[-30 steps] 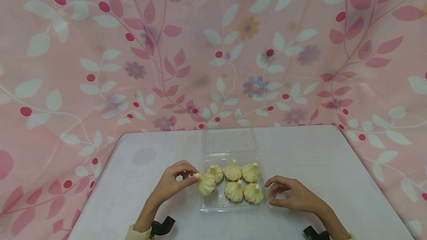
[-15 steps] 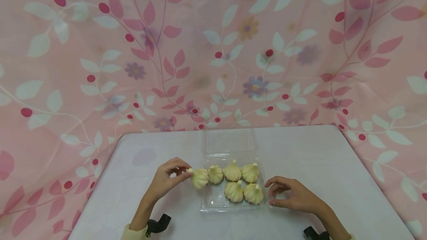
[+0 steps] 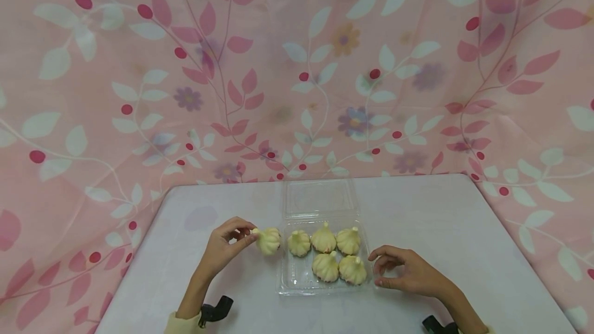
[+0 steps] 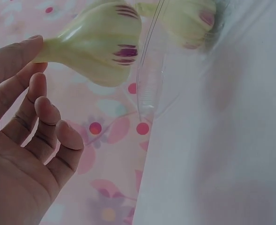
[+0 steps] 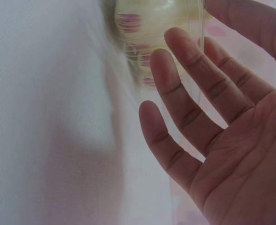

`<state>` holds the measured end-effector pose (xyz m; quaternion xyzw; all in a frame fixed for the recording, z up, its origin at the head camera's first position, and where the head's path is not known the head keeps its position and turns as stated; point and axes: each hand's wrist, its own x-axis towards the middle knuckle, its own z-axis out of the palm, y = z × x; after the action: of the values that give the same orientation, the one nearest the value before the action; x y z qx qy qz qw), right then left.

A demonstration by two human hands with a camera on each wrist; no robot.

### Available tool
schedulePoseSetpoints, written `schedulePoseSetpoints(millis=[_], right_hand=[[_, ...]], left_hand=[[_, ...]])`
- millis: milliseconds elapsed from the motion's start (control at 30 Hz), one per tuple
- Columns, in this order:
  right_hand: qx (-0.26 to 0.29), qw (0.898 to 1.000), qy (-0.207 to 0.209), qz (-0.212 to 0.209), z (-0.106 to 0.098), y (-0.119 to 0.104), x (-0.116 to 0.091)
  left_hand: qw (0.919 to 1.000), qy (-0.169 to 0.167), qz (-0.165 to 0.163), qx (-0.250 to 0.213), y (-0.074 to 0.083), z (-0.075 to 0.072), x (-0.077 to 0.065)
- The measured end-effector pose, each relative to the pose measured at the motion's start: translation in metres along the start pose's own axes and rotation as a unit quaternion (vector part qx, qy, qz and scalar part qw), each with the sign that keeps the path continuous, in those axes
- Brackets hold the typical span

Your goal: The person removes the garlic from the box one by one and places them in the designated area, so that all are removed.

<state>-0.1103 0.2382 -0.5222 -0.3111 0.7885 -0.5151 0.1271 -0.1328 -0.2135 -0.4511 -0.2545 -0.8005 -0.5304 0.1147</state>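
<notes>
Beyond the left hand (image 3: 218, 248), fingertips clamped on its stem, a garlic bulb (image 3: 269, 241) perhaps touches the box (image 3: 298, 277)

Head view faces forward-down over the white table (image 3: 417, 215); close, palm-side wrist views share the transparent rectangular plastic box (image 3: 297, 283).

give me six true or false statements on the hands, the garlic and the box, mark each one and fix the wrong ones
1. The left hand pinches a garlic bulb by its stem. True.
2. The lid of the clear box is open. True.
3. Six bulbs lie in the box. False: five bulbs do.
4. The right hand is near the box. True.
5. The right hand holds a bulb. False: it holds none.
6. The pinched bulb is inside the box. False: it is outside.
</notes>
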Motion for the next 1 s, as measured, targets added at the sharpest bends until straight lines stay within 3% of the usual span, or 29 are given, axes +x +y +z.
schedulePoseSetpoints(millis=[600,833,1000], right_hand=[[0.003,1.0,0.004,-0.002,0.0,-0.004,-0.001],[-0.003,1.0,0.004,0.007,0.001,-0.003,0.0],[-0.006,1.0,0.004,0.012,0.0,-0.003,0.0]], left_hand=[[0.9981,0.047,-0.038,0.014,-0.017,-0.002,-0.001],[0.9951,0.061,-0.071,0.032,-0.054,0.0,-0.008],[0.9929,0.066,-0.089,0.043,-0.065,0.001,-0.01]])
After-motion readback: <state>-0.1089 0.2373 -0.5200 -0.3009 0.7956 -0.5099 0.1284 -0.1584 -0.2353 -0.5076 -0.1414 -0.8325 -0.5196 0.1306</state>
